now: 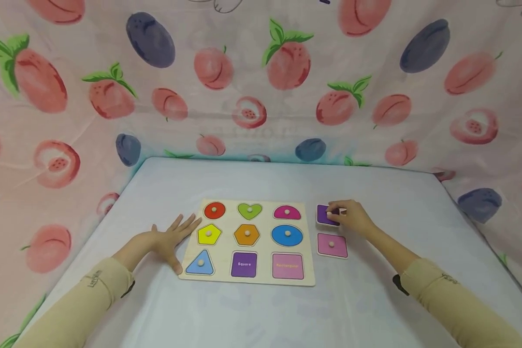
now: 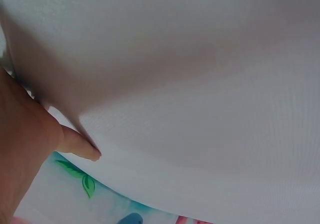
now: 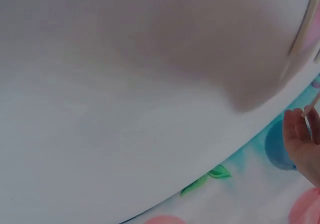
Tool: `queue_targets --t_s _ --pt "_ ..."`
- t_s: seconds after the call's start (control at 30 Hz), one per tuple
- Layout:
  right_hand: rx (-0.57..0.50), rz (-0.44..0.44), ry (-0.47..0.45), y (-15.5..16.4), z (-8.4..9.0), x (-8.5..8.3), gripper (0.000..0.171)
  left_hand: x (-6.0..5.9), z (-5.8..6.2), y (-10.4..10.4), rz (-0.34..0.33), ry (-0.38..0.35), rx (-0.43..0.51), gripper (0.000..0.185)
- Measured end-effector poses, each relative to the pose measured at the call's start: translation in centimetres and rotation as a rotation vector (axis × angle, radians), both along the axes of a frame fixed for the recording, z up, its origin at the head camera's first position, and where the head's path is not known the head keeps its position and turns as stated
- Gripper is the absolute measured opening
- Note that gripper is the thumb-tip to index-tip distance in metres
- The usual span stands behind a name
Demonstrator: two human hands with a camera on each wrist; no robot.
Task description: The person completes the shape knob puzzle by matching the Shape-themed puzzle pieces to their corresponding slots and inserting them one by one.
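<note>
— Where do we stand with the purple square wooden piece with the small peg (image 1: 326, 215)?

— It lies flat on the pale blue table cover (image 1: 374, 299), off the right edge of the wooden shape-puzzle board (image 1: 248, 282), just behind the pink rectangular wooden piece (image 1: 332, 245). Our right hand (image 1: 352, 216) sits on it, fingers curled around its peg in a pinch.

— And which way does its slot lie from there?

— To our left and nearer to us. We judge it belongs in the purple recess marked "Square" (image 1: 244, 264) in the board's front row, middle column, with the pink empty recess (image 1: 287, 266) between the two. So the path runs leftward and toward us, across the board's right edge.

— Which hand is nearer?

— The right one, plainly; it is already on the piece. Our left hand (image 1: 168, 238) lies flat and spread, fingers straight, on the cover at the board's left edge, fingertips touching that edge beside the yellow pentagon piece (image 1: 209, 234).

— Do the wrist views add anything?

— Little: mostly the pale cover, with a bit of each hand.
</note>
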State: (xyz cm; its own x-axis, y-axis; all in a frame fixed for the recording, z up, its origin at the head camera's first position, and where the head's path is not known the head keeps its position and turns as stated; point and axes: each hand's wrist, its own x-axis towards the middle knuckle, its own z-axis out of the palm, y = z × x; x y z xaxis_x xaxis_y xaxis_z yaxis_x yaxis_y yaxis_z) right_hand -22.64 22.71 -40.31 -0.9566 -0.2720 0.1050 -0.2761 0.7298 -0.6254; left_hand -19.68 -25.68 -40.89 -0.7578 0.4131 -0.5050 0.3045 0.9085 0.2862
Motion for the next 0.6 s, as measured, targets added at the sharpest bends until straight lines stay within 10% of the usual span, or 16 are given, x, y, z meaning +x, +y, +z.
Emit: queue_targets --t_s 0.6 --pt "0.013 0.039 0.023 -1.6 1.3 1.8 0.013 -0.1 -0.2 -0.1 0.026 -0.01 0.007 0.136"
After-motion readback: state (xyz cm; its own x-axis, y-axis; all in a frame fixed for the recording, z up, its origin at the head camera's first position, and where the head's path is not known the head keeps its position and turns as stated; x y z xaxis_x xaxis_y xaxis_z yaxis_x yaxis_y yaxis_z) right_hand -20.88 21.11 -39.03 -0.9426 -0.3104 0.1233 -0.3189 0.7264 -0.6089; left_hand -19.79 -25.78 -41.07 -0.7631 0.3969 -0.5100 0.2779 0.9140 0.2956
